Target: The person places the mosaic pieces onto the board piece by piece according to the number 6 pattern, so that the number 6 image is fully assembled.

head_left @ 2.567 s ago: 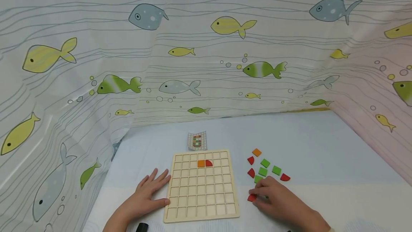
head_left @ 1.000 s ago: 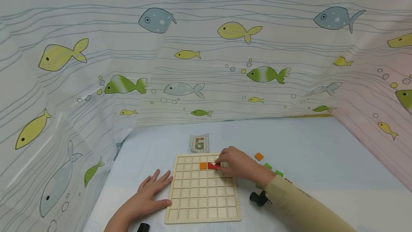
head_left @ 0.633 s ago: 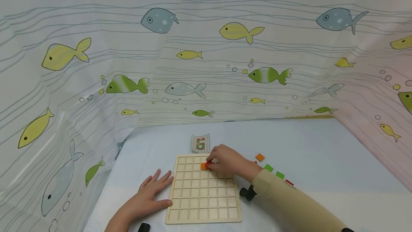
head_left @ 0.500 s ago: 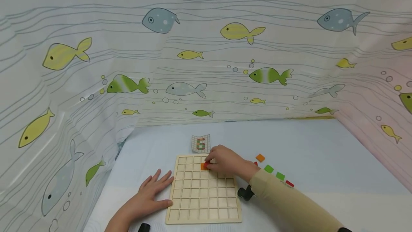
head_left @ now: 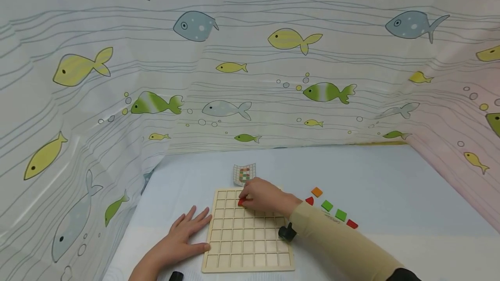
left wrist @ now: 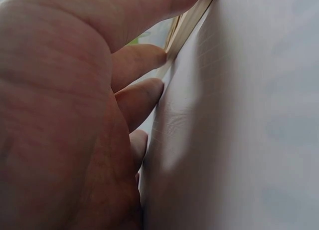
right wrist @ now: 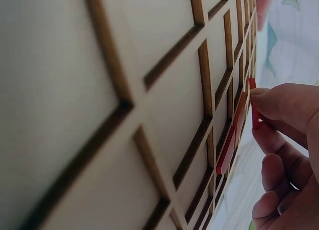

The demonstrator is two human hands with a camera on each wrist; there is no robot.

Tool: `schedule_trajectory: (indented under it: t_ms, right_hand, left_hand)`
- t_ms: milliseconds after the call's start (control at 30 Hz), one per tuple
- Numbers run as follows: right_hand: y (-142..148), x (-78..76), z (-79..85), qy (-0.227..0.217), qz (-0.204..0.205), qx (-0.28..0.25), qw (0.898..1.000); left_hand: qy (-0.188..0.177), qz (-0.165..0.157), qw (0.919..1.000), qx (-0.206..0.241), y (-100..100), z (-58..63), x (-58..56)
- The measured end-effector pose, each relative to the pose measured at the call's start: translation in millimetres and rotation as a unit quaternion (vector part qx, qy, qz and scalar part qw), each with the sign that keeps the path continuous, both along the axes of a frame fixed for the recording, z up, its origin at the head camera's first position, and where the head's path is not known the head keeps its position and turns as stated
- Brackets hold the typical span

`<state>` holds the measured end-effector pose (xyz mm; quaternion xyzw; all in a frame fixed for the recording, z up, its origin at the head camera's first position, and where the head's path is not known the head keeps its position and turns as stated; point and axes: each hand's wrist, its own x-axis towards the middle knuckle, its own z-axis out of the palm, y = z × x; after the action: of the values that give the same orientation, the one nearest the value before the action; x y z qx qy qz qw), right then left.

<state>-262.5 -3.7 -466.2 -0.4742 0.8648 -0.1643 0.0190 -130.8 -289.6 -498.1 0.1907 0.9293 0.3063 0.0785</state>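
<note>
A pale wooden grid board [head_left: 237,246] lies on the table. Over its far rows, my right hand [head_left: 262,195] pinches a red quarter-circle tile [head_left: 241,202] between thumb and finger. The right wrist view shows that held red tile [right wrist: 254,104] edge-on, just off the board. Seated in the grid behind it are an orange tile [right wrist: 240,113] and another red tile [right wrist: 227,152], both hidden by my hand in the head view. My left hand [head_left: 180,240] lies spread on the table, its thumb and fingertips touching the board's left edge.
A small pattern card [head_left: 244,173] lies beyond the board. To the right are loose tiles: an orange square [head_left: 317,192], a red piece [head_left: 310,200], green squares [head_left: 327,205] and another red piece [head_left: 352,223]. The sleeve hides part of that area. A fish-print curtain [head_left: 250,77] stands behind.
My right hand has picked up a red tile from the right, carried it over the board's far rows and moved left past the placed pieces. The left hand has stayed by the board's edge.
</note>
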Motion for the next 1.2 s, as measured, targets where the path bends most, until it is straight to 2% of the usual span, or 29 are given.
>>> schedule_trajectory:
  t_ms: [167, 400, 667, 900, 1200]
  right_hand:
    - [-4.7, 1.8, -0.3, -0.012, -0.006, 0.005, 1.000]
    - [-8.9, 2.1, -1.2, -0.001, -0.002, 0.020, 1.000]
    - [-8.9, -0.4, -2.3, -0.037, -0.006, 0.029, 0.999]
    - [-6.7, -0.9, 0.8, -0.052, -0.004, 0.034, 0.998]
    - [-1.1, 1.9, 1.4, -0.049, -0.007, 0.042, 0.998]
  left_hand:
    - [-0.003, 0.001, 1.0000, 0.001, 1.4, -0.6, 0.6]
    - [0.003, 0.003, 1.0000, 0.008, 1.3, 0.3, 0.3]
    - [0.005, 0.002, 1.0000, 0.004, 1.0, -0.1, 0.3]
    - [0.012, -0.004, 0.9999, 0.009, -0.3, -2.5, 0.4]
    - [0.006, 0.002, 1.0000, 0.000, -0.8, -3.5, -0.9]
